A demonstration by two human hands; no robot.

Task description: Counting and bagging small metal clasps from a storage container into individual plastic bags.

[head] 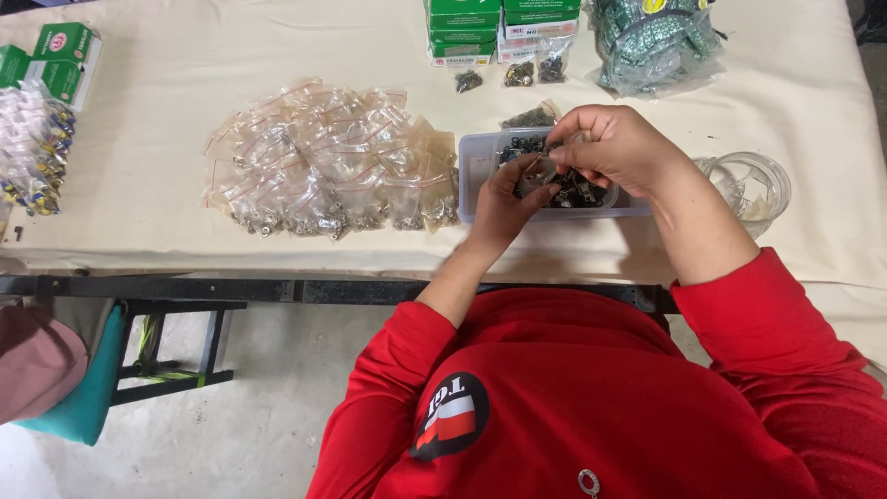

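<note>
Pinching small clear bag [539, 169]: left hand [506, 199], right hand [617, 146], above plastic tray [476, 176].

It looks like a small packing workshop: a cloth-covered bench [185, 55] carries a heap of small zip bags [323, 162], stacked green boxes [504, 28] and a tray of metal parts [554, 185] above a concrete floor [240, 416].

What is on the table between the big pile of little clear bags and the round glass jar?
In the head view, a clear plastic tray of small dark metal parts sits between the pile of bags and the glass jar.
</note>
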